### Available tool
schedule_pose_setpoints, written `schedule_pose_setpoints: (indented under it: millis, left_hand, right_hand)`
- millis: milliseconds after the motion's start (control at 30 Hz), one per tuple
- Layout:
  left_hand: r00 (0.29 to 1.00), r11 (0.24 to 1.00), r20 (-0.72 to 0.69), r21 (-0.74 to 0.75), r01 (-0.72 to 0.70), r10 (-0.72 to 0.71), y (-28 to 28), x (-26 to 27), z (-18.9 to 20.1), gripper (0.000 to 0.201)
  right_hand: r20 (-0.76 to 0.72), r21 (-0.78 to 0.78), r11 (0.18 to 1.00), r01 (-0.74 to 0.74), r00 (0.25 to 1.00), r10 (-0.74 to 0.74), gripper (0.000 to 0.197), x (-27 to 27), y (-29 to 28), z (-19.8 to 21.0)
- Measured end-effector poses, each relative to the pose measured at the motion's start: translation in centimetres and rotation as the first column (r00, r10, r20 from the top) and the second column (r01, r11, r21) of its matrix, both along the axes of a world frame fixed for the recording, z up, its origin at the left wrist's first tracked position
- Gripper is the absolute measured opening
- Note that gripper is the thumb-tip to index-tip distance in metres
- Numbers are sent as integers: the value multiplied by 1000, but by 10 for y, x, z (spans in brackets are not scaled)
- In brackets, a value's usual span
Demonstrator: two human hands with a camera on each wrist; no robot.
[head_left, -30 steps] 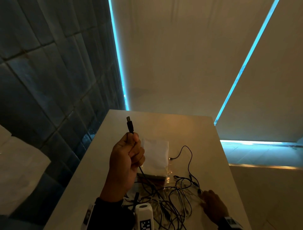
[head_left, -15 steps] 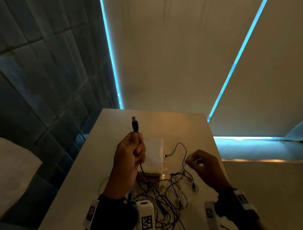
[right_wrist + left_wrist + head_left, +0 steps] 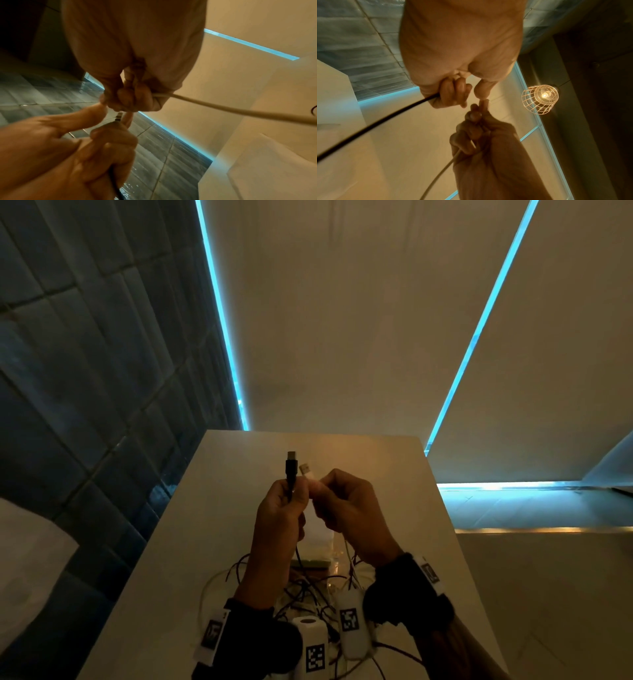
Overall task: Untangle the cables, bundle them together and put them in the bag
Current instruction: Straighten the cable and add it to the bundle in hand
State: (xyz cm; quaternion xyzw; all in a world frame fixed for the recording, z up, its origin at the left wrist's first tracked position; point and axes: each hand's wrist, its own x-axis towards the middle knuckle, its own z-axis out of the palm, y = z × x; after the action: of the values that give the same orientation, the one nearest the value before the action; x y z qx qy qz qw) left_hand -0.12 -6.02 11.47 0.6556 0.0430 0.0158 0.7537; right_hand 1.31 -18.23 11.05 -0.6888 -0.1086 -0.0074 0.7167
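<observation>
A black cable [image 3: 291,474] is gripped in the curled left hand [image 3: 279,520], a white cable [image 3: 307,471] pinched by the right hand [image 3: 347,513], plugs upright side by side above the worktop [image 3: 404,508], where the tangled cables [image 3: 308,587] lie.

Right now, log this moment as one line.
left hand: grips black cable | right hand: grips white cable | plugs up, side by side | tangle: on table

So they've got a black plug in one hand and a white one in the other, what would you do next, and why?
Probably pass the white cable's plug into the left hand, beside the black cable's plug. The two ends already stand side by side, the right hand close against the left, while both cables trail down into the tangle on the table. That would free the right hand to work on it.
</observation>
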Motion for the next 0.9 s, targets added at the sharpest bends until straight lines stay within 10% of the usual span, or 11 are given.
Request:
schedule_pose_setpoints:
  millis: [633,900]
  left_hand:
    - [993,995,82,39,-86,83,3,-2,-4,27]
    - [992,978,27,-169,-120,127,9,-1,-3,34]
  right_hand:
    - [-27,-150,989,-17,1000,13,22,-10,10,-14]
    - [-51,-96,992,-82,996,77,28,-13,11,-30]
